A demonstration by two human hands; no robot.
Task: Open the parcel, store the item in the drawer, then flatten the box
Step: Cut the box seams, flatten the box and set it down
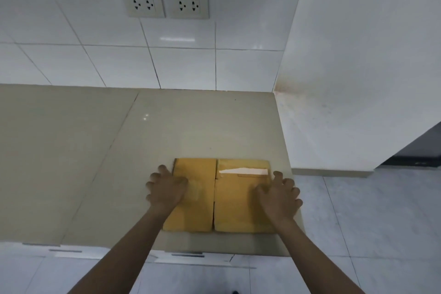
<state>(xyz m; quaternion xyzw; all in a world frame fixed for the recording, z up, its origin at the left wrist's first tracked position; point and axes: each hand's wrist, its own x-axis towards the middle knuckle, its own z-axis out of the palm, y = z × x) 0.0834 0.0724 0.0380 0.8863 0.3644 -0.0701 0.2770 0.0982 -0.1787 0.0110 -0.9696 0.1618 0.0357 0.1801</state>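
Note:
A yellow-brown cardboard box [222, 200] lies flattened on the beige countertop [95, 150] near its front right corner. A strip of torn white tape shows on its far right panel. My left hand [165, 188] presses down on the box's left panel with fingers spread. On the right panel rests my right hand [279, 194], fingers spread, reaching to the box's right edge. Neither hand grips anything. The item from the parcel is not in view.
Below the counter's front edge run white drawer fronts [188, 256] with metal handles. Two wall sockets [164, 5] sit on the tiled wall behind. A white wall stands to the right, with tiled floor [370, 234] below.

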